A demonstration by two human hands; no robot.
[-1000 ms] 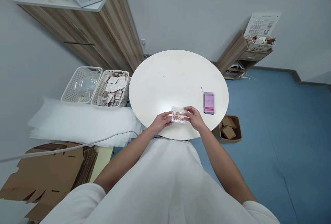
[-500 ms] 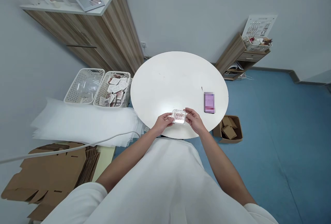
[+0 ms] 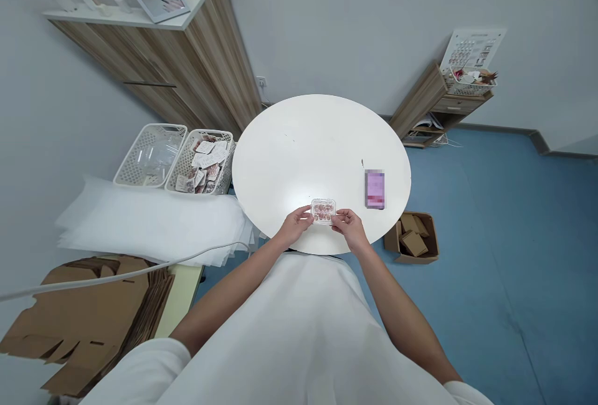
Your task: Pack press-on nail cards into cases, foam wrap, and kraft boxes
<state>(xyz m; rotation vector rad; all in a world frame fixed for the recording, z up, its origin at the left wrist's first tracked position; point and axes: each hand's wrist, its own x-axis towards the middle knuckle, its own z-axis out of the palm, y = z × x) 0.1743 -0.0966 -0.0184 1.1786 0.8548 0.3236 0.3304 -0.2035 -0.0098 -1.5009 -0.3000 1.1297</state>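
A small clear plastic box point(image 3: 323, 210) is between my hands, above the near part of the round white table point(image 3: 299, 143). Rows of small reddish, nail-shaped pieces show through it. My left hand point(image 3: 295, 225) grips the box by its left edge, fingers behind and thumb at the near corner. At the opposite edge, my right hand point(image 3: 349, 227) pinches the lower right corner. To the right on the table lies a phone point(image 3: 375, 189) with a blurred purple screen.
White baskets stand left of the table, one with clear plastic packs point(image 3: 159, 154), one with printed cards point(image 3: 210, 157). Nearer are white foam sheets point(image 3: 154, 215), flat cardboard boxes point(image 3: 93, 324) and a hanging cable point(image 3: 187, 260). An open carton point(image 3: 413, 237) sits on the floor at right.
My right hand has slid from the box's upper right corner down to its lower right. The glare on the box is gone, so its rows show more plainly.
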